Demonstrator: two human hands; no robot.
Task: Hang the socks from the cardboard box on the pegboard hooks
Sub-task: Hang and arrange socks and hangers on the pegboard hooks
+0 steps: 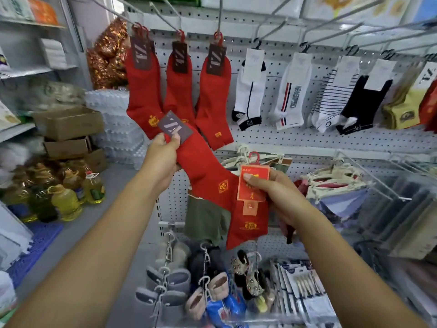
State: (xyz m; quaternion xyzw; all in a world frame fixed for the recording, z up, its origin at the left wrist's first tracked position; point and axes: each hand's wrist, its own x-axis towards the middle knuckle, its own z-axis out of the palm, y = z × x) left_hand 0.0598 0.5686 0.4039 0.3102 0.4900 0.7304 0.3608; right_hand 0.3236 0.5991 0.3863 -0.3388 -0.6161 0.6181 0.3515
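Red sock with brown card tag (205, 176) is pinched in the left hand (163, 159), red sock with red card label (250, 223) gripped in the right hand (281, 195) — both held before the white pegboard (295, 138); hangers are best slid fully onto the metal hooks (220, 15).

Arms outstretched, left hand (163, 157) higher than right hand (277, 194), both pinching.

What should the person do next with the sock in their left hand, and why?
Probably lift the red sock in the left hand up to the hooks bearing the hanging red socks: its dark label matches theirs, while the right hand grips a red-labelled sock.
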